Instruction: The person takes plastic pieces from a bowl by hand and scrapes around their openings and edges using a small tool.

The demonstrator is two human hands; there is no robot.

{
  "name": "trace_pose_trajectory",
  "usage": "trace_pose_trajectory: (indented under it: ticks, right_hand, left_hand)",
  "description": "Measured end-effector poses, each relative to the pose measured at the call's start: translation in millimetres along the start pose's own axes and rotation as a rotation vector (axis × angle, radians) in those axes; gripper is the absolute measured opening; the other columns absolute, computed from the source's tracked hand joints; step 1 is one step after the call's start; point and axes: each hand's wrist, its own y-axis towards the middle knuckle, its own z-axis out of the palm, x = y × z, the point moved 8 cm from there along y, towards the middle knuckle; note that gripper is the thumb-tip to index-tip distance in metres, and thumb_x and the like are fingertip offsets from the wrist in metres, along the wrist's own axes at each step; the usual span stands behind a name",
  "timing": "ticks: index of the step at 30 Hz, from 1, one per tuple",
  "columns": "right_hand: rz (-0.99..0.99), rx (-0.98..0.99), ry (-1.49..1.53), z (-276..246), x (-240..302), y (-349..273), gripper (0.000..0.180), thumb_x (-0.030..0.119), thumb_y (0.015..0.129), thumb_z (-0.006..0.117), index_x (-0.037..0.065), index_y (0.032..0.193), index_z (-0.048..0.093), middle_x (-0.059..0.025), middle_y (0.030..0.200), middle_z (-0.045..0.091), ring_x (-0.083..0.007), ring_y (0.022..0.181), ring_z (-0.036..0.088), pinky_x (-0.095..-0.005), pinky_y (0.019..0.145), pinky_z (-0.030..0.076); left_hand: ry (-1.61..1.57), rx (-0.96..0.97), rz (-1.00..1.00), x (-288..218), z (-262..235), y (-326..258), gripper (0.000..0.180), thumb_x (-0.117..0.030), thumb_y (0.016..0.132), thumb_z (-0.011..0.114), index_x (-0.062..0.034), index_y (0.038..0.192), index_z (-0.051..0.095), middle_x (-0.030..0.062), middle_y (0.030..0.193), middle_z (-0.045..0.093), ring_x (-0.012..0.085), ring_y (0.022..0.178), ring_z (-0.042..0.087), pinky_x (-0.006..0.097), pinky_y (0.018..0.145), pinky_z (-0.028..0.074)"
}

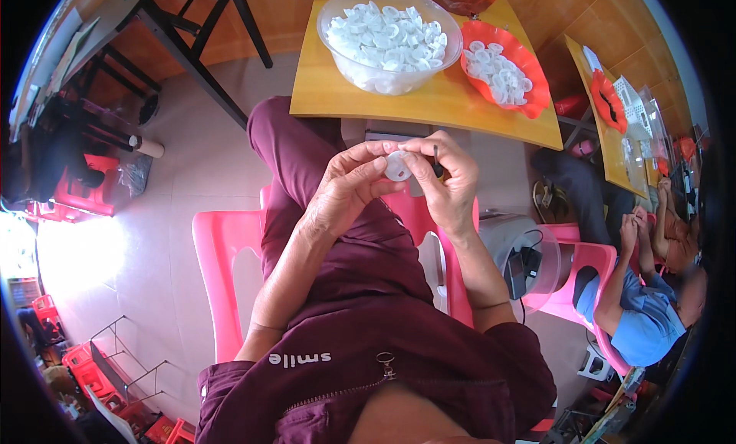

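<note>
My left hand [349, 185] and my right hand [445, 180] meet above my lap, and both pinch a small round white plastic cap [397, 167] between the fingertips. A thin dark tool [436, 160] is tucked in my right fingers beside the cap. Ahead on the wooden table [322, 91] stands a clear bowl [389, 38] heaped with several similar white caps. Next to it lies an orange dish [510, 72] holding more of them.
I sit on a pink plastic chair [222, 268]. A second person in a blue shirt [648, 317] sits at the right on another pink chair by a second table [621, 149]. A black metal frame [192, 45] stands far left; red crates [84, 367] lie lower left.
</note>
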Motion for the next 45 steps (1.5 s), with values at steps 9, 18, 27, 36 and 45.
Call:
trace_pose_trajectory:
  ticks: [9, 18, 27, 36, 45]
  right_hand:
    - [-0.091, 0.1, -0.081, 10, 21, 0, 0.047, 0.007, 0.065, 0.078, 0.005, 0.108, 0.061, -0.0048, 0.086, 0.056, -0.0141, 0.073, 0.054, -0.0253, 0.062, 0.046]
    - [-0.119, 0.079, -0.057, 8, 20, -2, 0.047, 0.001, 0.064, 0.077, 0.006, 0.109, 0.062, -0.0047, 0.088, 0.055, -0.0133, 0.077, 0.055, -0.0254, 0.065, 0.047]
    - [-0.145, 0.245, -0.063, 11, 19, 3, 0.05, 0.009, 0.062, 0.079, 0.01, 0.11, 0.065, -0.0019, 0.08, 0.046, -0.0133, 0.074, 0.048, -0.0269, 0.064, 0.042]
    - [-0.073, 0.195, -0.111, 2, 25, 2, 0.03, 0.007, 0.082, 0.055, 0.003, 0.111, 0.063, -0.0063, 0.084, 0.044, -0.0166, 0.076, 0.046, -0.0256, 0.068, 0.039]
    - [-0.164, 0.004, -0.256, 8, 39, -9, 0.034, -0.01, 0.073, 0.062, 0.006, 0.102, 0.066, -0.0052, 0.073, 0.05, -0.0134, 0.059, 0.052, -0.0249, 0.051, 0.043]
  left_hand:
    - [-0.111, 0.048, 0.086, -2, 2, 1, 0.022, -0.007, 0.088, 0.053, -0.0016, 0.11, 0.055, 0.009, 0.107, 0.06, 0.017, 0.099, 0.06, 0.029, 0.083, 0.052]
    - [-0.068, 0.109, 0.106, -7, 14, -4, 0.026, -0.005, 0.086, 0.054, -0.0025, 0.112, 0.051, 0.0097, 0.108, 0.059, 0.0181, 0.099, 0.059, 0.031, 0.085, 0.051]
    - [0.017, 0.101, -0.021, -1, 6, -3, 0.034, -0.026, 0.09, 0.054, -0.0016, 0.113, 0.051, 0.0106, 0.105, 0.059, 0.0208, 0.099, 0.06, 0.033, 0.083, 0.051]
    - [-0.086, 0.14, 0.006, -5, -3, -6, 0.033, -0.015, 0.081, 0.067, -0.0025, 0.111, 0.059, 0.0077, 0.101, 0.064, 0.0167, 0.094, 0.06, 0.03, 0.086, 0.049]
    - [0.0, -0.031, 0.153, -14, -3, -8, 0.039, -0.006, 0.078, 0.069, -0.0012, 0.115, 0.058, 0.0101, 0.106, 0.063, 0.0172, 0.101, 0.059, 0.032, 0.089, 0.048]
